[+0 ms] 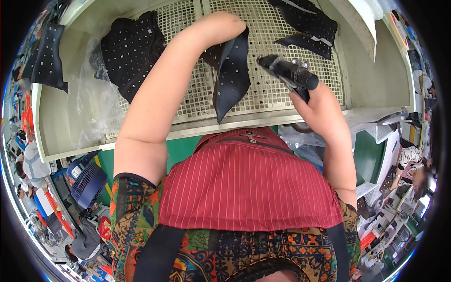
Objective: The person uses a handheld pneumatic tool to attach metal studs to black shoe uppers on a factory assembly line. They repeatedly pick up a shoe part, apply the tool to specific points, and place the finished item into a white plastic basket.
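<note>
Clock from view centre. Right hand (323, 99) is wrapping around black gun-shaped tool (287, 71), 2 o'clock. Left hand (229, 23) is covering top of dotted black piece (236, 70), 12 o'clock on gridded tabletop (267, 96); fingers hiding, can't tell grip. Dotted stack (129, 54) is lying at 10-11.

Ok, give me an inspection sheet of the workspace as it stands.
Surface: pale cream perforated grid inside a cream walled tray.
Things: thin black light-dotted piece, mid-grid; black gun-shaped tool.
Clutter: crumpled clear plastic sheet, left; other dotted pieces, left and right.
Left grip: at the mid-grid piece, fingers hidden.
Right grip: closed round the tool.
Cables: nothing clearly seen.
Surroundings: round dark-blue fan, lower left; other people both sides.
</note>
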The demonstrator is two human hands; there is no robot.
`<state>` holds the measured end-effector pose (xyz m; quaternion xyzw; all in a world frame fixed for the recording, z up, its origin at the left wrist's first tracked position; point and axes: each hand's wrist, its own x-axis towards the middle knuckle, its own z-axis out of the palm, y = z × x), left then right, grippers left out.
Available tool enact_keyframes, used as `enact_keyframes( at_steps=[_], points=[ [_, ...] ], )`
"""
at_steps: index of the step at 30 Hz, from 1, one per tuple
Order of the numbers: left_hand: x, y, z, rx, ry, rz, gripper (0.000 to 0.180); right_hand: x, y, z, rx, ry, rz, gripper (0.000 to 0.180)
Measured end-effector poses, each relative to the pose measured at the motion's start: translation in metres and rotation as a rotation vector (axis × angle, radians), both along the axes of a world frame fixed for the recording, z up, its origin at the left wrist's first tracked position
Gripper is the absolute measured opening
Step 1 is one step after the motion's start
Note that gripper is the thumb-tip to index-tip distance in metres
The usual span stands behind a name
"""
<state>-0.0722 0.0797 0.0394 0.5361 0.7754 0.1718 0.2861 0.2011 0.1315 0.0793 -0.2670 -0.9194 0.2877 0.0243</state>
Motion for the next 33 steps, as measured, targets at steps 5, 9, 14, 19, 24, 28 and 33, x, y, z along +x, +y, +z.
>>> enact_keyframes(
  at_steps=[5, 9, 14, 19, 24, 28, 33],
  points=[
    [0.003, -0.037, -0.035, 0.312, 0.016, 0.011, 0.046, 0.017, -0.002, 0.003, -0.071, 0.035, 0.092, 0.040],
    [-0.002, -0.056, -0.043, 0.382, -0.026, -0.022, 0.043, 0.003, 0.001, 0.000, -0.157, 0.001, 0.044, 0.037],
    [0.007, -0.060, -0.038, 0.405, -0.008, 0.034, 0.040, -0.005, 0.002, -0.009, -0.139, 0.079, 0.077, 0.033],
    [0.006, -0.066, -0.044, 0.417, -0.006, 0.027, 0.041, 0.018, 0.005, -0.004, -0.157, 0.038, 0.179, 0.032],
    [0.014, -0.066, -0.044, 0.428, -0.066, 0.070, 0.039, 0.023, 0.011, 0.004, -0.099, -0.018, 0.047, 0.038],
    [0.012, -0.063, -0.045, 0.434, -0.055, 0.044, 0.039, 0.036, 0.010, -0.001, -0.262, 0.074, 0.232, 0.033],
    [0.010, -0.064, -0.049, 0.384, -0.045, 0.049, 0.039, 0.030, 0.009, -0.004, -0.270, 0.091, 0.238, 0.031]
  ],
)
